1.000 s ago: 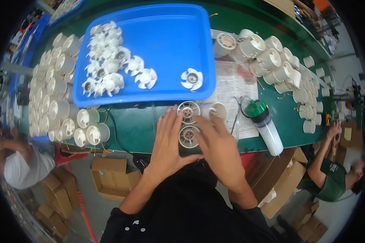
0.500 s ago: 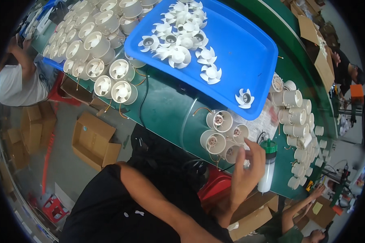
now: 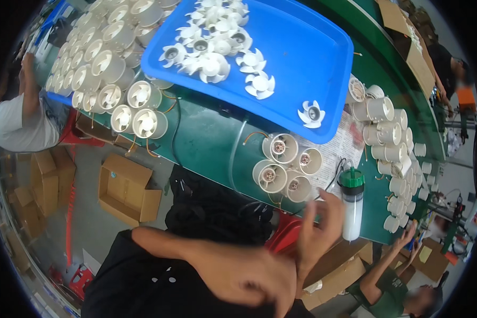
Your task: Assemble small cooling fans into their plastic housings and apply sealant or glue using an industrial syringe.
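Four white cups [image 3: 283, 175] are standing clustered near the front edge of the green table [image 3: 206, 132], showing coppery cores and no fan wheels inside, while the right hand [image 3: 320, 228] is hovering just beside them, fingers loosely bent and gripping nothing visible, and the left hand [image 3: 257, 278] is hanging low before the torso, too blurred to tell its state. Beyond, loose fan wheels [image 3: 209, 66] are lying in the blue tray [image 3: 302, 58]; at left, many fan-fitted cups [image 3: 108, 64] are apparently representing the completed portion, the central four the unfilled one.
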{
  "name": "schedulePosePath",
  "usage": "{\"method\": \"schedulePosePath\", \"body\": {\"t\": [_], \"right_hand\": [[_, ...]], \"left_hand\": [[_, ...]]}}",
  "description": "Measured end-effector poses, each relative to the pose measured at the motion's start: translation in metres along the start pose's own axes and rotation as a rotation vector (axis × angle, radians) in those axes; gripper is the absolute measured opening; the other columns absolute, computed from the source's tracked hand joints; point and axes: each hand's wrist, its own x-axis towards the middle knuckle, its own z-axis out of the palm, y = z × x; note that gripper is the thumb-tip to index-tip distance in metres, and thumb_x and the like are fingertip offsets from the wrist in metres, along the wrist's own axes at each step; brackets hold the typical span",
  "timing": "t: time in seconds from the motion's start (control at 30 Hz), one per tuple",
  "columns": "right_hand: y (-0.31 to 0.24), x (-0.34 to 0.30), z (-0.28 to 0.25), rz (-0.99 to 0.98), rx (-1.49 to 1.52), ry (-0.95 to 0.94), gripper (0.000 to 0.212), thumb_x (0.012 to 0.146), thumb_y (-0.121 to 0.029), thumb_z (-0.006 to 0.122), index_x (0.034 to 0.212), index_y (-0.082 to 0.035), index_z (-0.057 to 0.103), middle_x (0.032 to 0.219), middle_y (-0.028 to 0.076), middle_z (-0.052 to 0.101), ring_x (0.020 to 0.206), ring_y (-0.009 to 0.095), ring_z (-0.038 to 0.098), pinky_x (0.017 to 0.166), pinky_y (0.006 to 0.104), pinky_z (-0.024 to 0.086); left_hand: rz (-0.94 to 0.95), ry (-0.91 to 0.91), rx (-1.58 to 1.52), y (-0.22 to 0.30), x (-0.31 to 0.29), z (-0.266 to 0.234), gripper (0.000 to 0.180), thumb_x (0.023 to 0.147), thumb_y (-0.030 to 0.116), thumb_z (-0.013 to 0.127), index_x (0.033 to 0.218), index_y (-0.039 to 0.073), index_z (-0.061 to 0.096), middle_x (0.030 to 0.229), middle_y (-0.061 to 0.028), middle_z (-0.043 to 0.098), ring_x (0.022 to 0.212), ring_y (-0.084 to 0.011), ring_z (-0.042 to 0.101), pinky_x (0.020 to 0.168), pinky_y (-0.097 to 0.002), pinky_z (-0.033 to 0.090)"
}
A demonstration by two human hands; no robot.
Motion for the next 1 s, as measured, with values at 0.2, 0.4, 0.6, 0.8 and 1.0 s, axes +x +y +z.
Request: {"method": "schedulePosePath", "body": {"t": [0.2,0.4,0.6,0.8,1.0], "right_hand": [[0.067,0.040,-0.058,-0.117,-0.643,0.165,0.050,0.080,-0.015,0.074,0.126,-0.004,0.057,0.106,0.016,0.060,0.098,0.033,0.057,0.085,0.0419,0.046],[0.103,0.077,-0.052,-0.035,-0.625,-0.009,0.070,0.076,-0.027,0.081,0.133,-0.002,0.050,0.111,0.024,0.063,0.102,0.039,0.062,0.089,0.0403,0.048],[0.148,0.088,-0.141,-0.031,0.215,0.285,0.051,0.083,-0.026,0.072,0.124,0.001,0.057,0.104,0.011,0.066,0.090,0.023,0.065,0.083,0.0350,0.052],[0.061,0.121,-0.090,-0.131,1.313,0.184,0.076,0.079,-0.048,0.071,0.129,0.004,0.045,0.108,0.015,0.057,0.099,0.031,0.054,0.095,0.0444,0.043],[-0.002,0.101,-0.026,-0.096,1.423,-0.148,0.080,0.079,-0.051,0.072,0.132,0.002,0.044,0.103,0.013,0.052,0.098,0.030,0.052,0.094,0.0428,0.040]], "left_hand": [[-0.342,0.882,1.212,-0.004,-0.035,-0.048,0.072,0.079,0.022,0.075,0.141,0.002,0.042,0.141,-0.0188,0.047,0.130,-0.0366,0.043,0.109,-0.0436,0.035],[-0.513,0.646,1.410,-0.041,-0.030,-0.071,0.107,0.069,0.036,0.084,0.147,-0.007,0.023,0.148,-0.0260,0.033,0.140,-0.0390,0.031,0.116,-0.0465,0.026],[-0.474,0.682,1.495,-0.050,-0.043,-0.073,0.107,0.067,0.048,0.082,0.147,0.001,0.030,0.150,-0.0163,0.036,0.146,-0.0368,0.019,0.114,-0.0624,0.016],[-0.299,0.803,1.442,-0.057,-0.054,-0.073,0.070,0.065,0.043,0.085,0.114,0.009,0.049,0.140,-0.0139,0.043,0.143,-0.0373,0.025,0.114,-0.0634,0.015],[-0.345,0.757,1.505,-0.057,-0.052,-0.074,0.063,0.066,0.045,0.082,0.111,0.009,0.056,0.140,-0.0117,0.044,0.140,-0.0334,0.031,0.114,-0.0603,0.017]]}}
